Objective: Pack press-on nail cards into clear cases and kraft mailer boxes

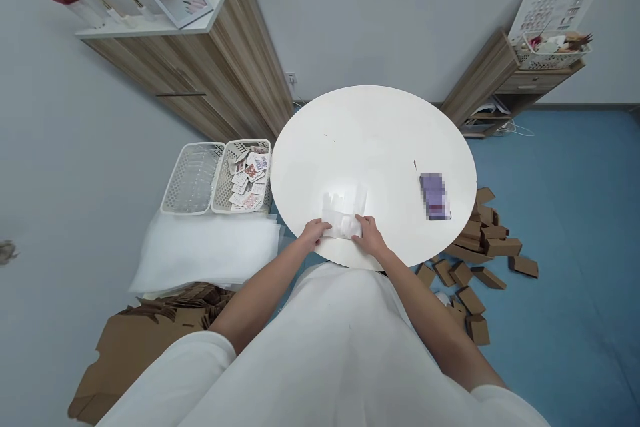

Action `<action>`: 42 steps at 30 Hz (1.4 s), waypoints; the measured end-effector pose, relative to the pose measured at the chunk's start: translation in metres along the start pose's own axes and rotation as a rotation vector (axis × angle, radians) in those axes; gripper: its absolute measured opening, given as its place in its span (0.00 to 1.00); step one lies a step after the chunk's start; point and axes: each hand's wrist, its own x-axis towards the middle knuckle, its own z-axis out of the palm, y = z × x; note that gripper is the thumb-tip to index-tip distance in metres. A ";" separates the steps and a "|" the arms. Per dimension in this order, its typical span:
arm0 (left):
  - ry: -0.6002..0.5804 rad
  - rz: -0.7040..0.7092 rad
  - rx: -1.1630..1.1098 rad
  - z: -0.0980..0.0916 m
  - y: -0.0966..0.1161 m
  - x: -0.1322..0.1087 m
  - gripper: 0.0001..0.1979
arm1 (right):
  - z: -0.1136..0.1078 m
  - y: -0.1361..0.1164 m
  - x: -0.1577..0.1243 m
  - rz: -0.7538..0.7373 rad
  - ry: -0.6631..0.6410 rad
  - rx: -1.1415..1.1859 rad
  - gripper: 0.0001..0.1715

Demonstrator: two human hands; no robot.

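At the near edge of the round white table (pixel 370 140), a translucent white sheet (pixel 336 221) lies partly folded over, with a small white piece (pixel 349 223) showing at its right part. Pale finger-like shapes stand out along its far side; I cannot make out what they are. My left hand (pixel 314 233) pinches the sheet's left end between thumb and fingers. On the right end, my right hand (pixel 369 235) has its thumb and fingers closed around the edge. A purple item (pixel 434 196), blurred by pixels, rests at the table's right side.
Left of the table are a basket of printed cards (pixel 249 177), a basket of clear items (pixel 193 177), stacked translucent sheets (pixel 210 247) and flat cardboard (pixel 135 353). Several small brown boxes (pixel 470 300) lie on the blue floor at right. Wooden cabinets (pixel 200 87) stand behind.
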 end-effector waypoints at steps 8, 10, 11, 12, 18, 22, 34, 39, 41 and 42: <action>-0.185 0.181 0.135 0.011 0.014 -0.001 0.06 | 0.003 -0.003 0.001 0.031 0.049 0.017 0.39; -0.184 0.297 0.250 0.022 0.018 -0.003 0.06 | 0.004 -0.005 0.002 0.039 0.043 0.031 0.39; -0.172 0.353 0.320 0.029 0.020 -0.004 0.06 | 0.003 -0.006 0.003 0.037 0.038 0.038 0.39; -0.162 0.396 0.382 0.035 0.020 -0.005 0.05 | 0.003 -0.007 0.003 0.031 0.034 0.043 0.38; -0.149 0.452 0.484 0.059 0.016 -0.012 0.04 | -0.004 -0.007 0.002 -0.040 0.026 0.134 0.32; -0.201 0.446 0.459 0.058 0.018 -0.016 0.09 | -0.004 -0.004 0.001 -0.037 -0.008 0.230 0.35; -0.144 0.879 0.853 0.036 0.005 -0.025 0.22 | 0.013 0.011 0.002 -0.083 0.079 0.245 0.38; -0.252 0.846 0.945 0.032 0.009 -0.023 0.23 | 0.009 0.010 -0.010 -0.141 0.109 0.169 0.42; -0.259 0.873 0.945 0.033 0.011 -0.023 0.23 | 0.004 0.009 -0.013 -0.205 0.142 0.044 0.40; -0.261 0.878 0.940 0.033 0.012 -0.023 0.23 | 0.001 0.009 -0.014 -0.242 0.142 -0.026 0.40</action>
